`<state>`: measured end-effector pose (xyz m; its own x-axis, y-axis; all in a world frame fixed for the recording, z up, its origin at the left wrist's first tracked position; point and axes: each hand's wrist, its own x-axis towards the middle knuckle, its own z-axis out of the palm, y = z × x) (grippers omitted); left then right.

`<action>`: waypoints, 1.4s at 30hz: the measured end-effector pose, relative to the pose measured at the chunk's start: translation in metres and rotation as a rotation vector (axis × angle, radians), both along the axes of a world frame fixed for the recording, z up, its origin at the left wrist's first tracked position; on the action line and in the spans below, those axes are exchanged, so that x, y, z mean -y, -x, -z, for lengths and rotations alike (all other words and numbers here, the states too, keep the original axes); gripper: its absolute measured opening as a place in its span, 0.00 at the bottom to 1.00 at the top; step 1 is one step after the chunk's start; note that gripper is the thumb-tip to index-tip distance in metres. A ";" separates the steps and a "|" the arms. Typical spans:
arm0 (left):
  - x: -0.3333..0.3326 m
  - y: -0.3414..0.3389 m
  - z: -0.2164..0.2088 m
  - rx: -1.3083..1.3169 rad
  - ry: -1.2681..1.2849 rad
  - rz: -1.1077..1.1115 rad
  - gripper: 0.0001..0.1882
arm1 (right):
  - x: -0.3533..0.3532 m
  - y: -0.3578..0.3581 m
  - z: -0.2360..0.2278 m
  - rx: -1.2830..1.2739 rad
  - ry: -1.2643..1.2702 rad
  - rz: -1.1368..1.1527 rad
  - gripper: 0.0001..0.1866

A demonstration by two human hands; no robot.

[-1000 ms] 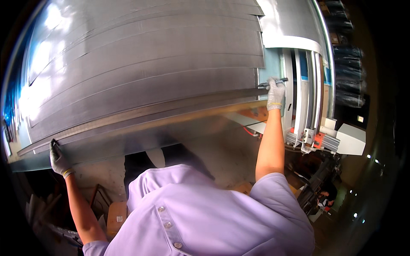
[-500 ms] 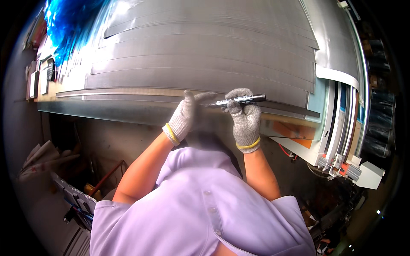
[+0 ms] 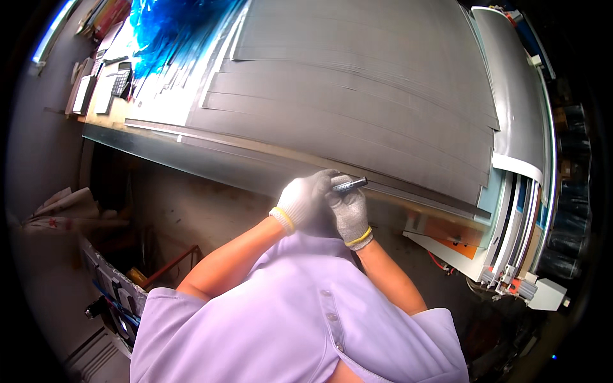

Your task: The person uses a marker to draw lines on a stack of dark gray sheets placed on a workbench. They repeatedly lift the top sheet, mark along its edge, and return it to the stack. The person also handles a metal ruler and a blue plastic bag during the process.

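Note:
A dark marker pen [image 3: 350, 185] with a pale printed band lies across the fingers of my right hand [image 3: 350, 214], which grips it just off the front edge of the table. My left hand [image 3: 303, 196] is closed against the pen's left end, its fingertips meeting the right hand; that end of the pen is hidden, and the hand is slightly blurred. Both hands wear grey-white knit gloves with yellow cuffs. Beyond them, overlapping grey sheets or strips [image 3: 357, 96] cover the table, with a long narrow strip [image 3: 255, 150] along its front edge.
Crumpled blue plastic film [image 3: 169, 32] lies at the far left, near a calculator [image 3: 120, 83]. At the right stands a rail mechanism [image 3: 520, 223] with a white end block [image 3: 548, 293]. A glass edge [image 3: 185, 159] runs along the table front.
My hands have come together and closer to my body. The left fingers, spread before, have closed at the pen's end. The view has tilted, so the table edge now slopes down rightward.

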<state>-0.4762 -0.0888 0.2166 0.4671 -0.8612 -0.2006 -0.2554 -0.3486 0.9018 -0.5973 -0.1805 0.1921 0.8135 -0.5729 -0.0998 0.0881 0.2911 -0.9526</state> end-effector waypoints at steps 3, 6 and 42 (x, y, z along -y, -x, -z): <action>-0.031 -0.039 0.013 0.235 -0.143 -0.014 0.24 | 0.000 -0.018 0.022 -0.258 0.389 -0.122 0.11; -0.071 -0.089 0.033 0.608 -0.233 -0.081 0.22 | 0.017 -0.025 0.037 -0.498 1.138 -0.007 0.18; -0.168 -0.231 0.077 0.581 -0.240 -0.915 0.08 | -0.008 -0.012 0.050 -0.740 1.253 -0.030 0.11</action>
